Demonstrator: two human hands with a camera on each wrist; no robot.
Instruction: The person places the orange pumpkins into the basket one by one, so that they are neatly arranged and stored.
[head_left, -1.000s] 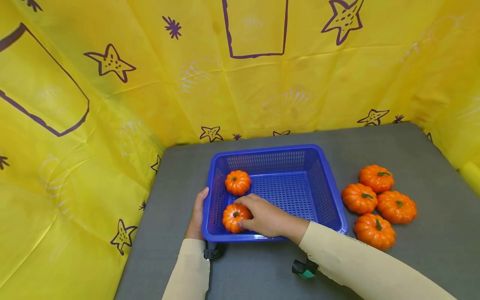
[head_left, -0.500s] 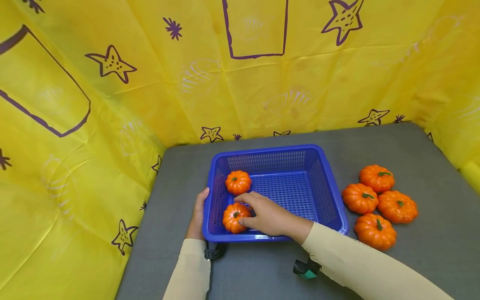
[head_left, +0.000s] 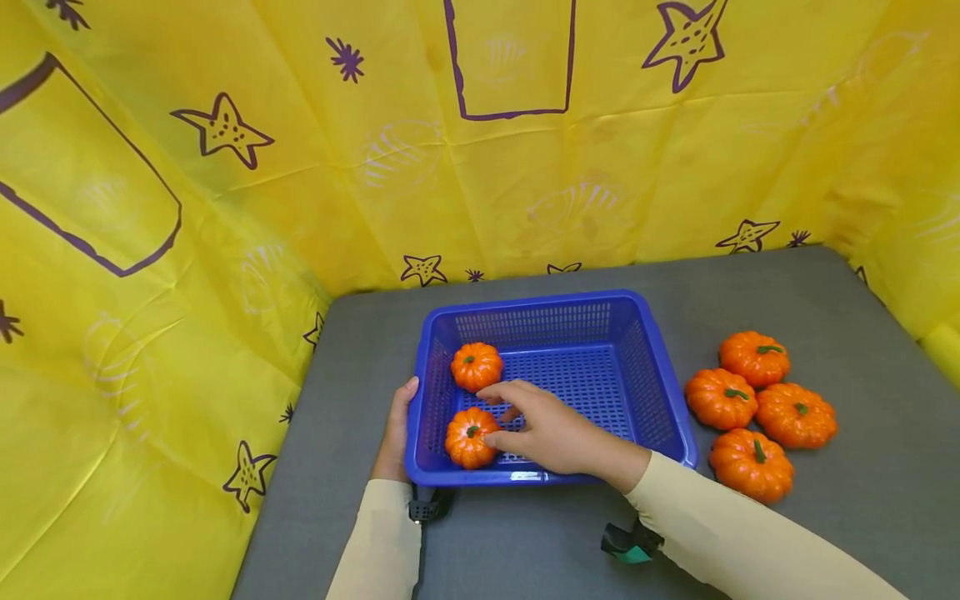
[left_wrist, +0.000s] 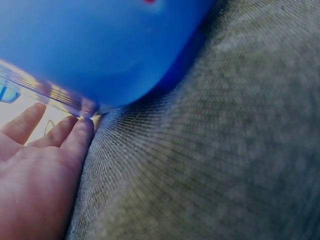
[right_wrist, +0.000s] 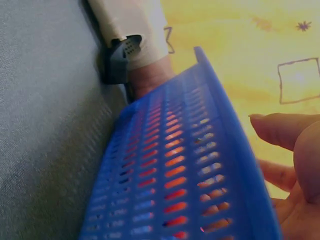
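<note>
A blue plastic basket point(head_left: 551, 477) with slotted walls holds two small orange pumpkins. The far pumpkin point(head_left: 477, 367) lies by the left wall; the near pumpkin point(head_left: 470, 438) is in the front left corner. My right hand point(head_left: 555, 429) is over the basket with thumb and fingers spread, the thumb tip right at the near pumpkin's right side. Against the basket's left outer side rests my left hand point(head_left: 393, 433). In the left wrist view its fingers point(left_wrist: 77, 135) are extended, tips at the blue wall. In the right wrist view orange shows through the basket's slots point(right_wrist: 175, 170).
To the basket's right, several more orange pumpkins point(head_left: 795, 415) sit in a cluster on the grey table point(head_left: 517, 550). Yellow cloth point(head_left: 510, 200) with starfish drawings hangs behind and at both sides of the table.
My right hand has loosened from the near pumpkin and drawn back a little to the right, its fingers now apart from it. The pumpkin stays in the corner. The left hand has not moved.
</note>
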